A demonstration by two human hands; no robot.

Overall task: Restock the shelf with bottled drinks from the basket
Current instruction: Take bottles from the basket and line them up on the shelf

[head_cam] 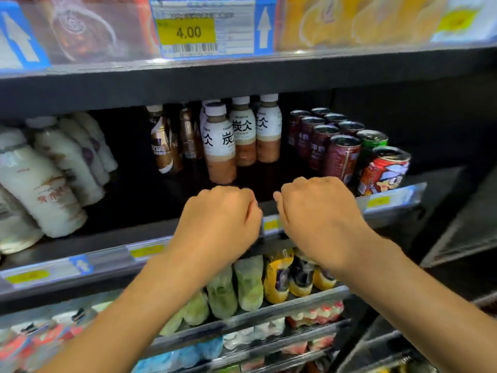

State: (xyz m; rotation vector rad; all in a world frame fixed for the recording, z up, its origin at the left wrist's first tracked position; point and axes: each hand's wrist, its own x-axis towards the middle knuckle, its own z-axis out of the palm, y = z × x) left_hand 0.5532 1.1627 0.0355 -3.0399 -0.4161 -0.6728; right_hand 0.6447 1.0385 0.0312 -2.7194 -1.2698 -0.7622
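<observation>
My left hand (220, 219) and my right hand (318, 211) hover side by side at the front edge of the middle shelf (107, 246). I see both from the back, fingers curled under, with nothing visible in either. Just behind them stand white-labelled brown drink bottles (219, 144) with white caps, in rows running to the back. The spot of shelf right in front of my hands is dark and bare. The basket is out of view.
White milk bottles (40, 181) fill the shelf's left, brown coffee bottles (164, 141) stand left of centre, and dark red cans (340, 157) plus a red cartoon can (383, 170) sit at the right. A price strip (188, 30) hangs overhead. Green and yellow bottles (248, 284) fill the shelf below.
</observation>
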